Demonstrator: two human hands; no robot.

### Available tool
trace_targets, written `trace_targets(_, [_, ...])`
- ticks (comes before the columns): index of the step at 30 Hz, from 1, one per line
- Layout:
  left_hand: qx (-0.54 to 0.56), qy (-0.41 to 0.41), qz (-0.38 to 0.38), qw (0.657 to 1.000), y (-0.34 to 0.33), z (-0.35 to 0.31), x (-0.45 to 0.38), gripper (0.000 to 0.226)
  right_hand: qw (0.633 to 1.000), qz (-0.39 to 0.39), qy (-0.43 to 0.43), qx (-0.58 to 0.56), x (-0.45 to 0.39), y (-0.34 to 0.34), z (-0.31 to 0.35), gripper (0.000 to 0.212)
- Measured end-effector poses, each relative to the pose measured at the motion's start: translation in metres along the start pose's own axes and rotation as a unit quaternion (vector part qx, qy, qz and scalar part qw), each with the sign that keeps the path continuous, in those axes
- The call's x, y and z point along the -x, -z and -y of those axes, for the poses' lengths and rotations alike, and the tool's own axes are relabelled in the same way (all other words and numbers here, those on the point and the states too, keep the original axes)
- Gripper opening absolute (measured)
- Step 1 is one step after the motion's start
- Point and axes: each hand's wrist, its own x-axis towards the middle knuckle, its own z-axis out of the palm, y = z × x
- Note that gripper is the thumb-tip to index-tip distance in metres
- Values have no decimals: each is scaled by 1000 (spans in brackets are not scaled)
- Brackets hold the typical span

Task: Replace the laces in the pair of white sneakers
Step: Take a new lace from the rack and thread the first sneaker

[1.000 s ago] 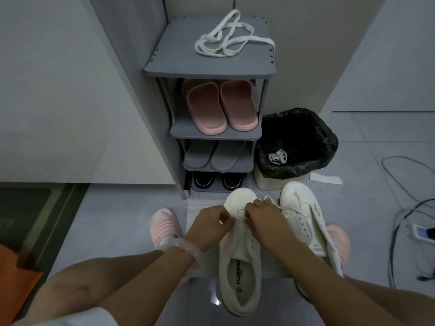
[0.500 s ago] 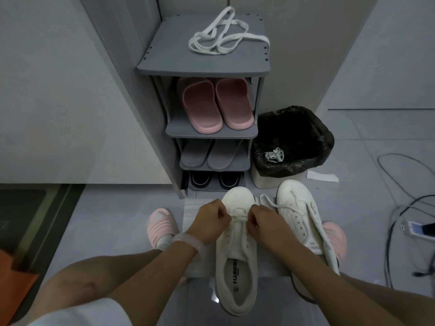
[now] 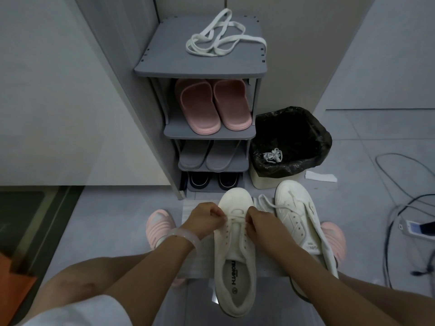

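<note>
Hands at the toe eyelets

Forearms reach forward and converge over the near sneaker (image 3: 235, 255) on the floor. The left hand (image 3: 204, 220) and right hand (image 3: 260, 222), fingers curled, each pinch the lace (image 3: 236, 218) at its front eyelets. The second sneaker (image 3: 299, 220) lies just to its right.

Person seen from above, arms and knees bare. The left hand (image 3: 207, 220) and right hand (image 3: 261, 223) are wearing no gloves or rings. The left wrist is wearing a pale, translucent pink bangle (image 3: 186, 236). The feet are wearing pink ribbed slippers, left (image 3: 159, 225) and right (image 3: 335, 241). A white garment hem (image 3: 77, 314) is showing at the lower left edge.
</note>
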Motion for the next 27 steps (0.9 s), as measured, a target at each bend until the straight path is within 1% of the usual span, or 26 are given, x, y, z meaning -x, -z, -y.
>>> trace_targets(4, [-2,19,16,1000,4,-2,3,20,999,-22,-23,-38,-1,-1,-1,15])
trace_targets(8, [7,13,4,1000,-3,-5,9,20,992,-24,-50,-111,-1,-2,-1,10])
trace_targets(9, [-25,-10,-6,1000,-5,-6,11,17,990,-20,-53,-131,-1,-3,-1,9])
trace_targets(11, [-128,-82,-27,988,-7,-8,16,6,986,-13,-57,-155,-2,-4,-2,12])
trace_targets(13, [-212,-139,-46,966,-9,-10,21,14,985,-9,-58,-163,-3,-5,-4,15])
trace_targets(15, [-270,-157,-55,948,-14,-13,27,25,982,-18,-60,-176,-4,-6,-5,13])
trace_targets(17, [-312,-136,-34,940,-21,-13,32,38,979,-22,-68,-192,-6,-5,-6,10])
trace_targets(19, [-323,-94,6,942,-24,-11,34,40,978,-12,-69,-195,-9,-6,-6,13])
trace_targets(20, [-310,-74,20,948,-23,-10,34,36,979,-5,-70,-193,-9,-6,-6,15])
trace_targets(22, [-243,-41,36,968,-16,-9,33,22,976,5,-78,-203,-10,-3,-6,17])
trace_targets(23, [-208,-24,40,977,-13,-8,33,20,972,3,-86,-219,-10,0,-7,18])
trace_targets(25, [-173,3,41,984,-9,-7,33,19,960,-31,-115,-255,-11,11,-12,19])
trace_targets(27, [-165,15,33,986,-6,-7,35,20,946,-74,-143,-282,-12,22,-18,25])
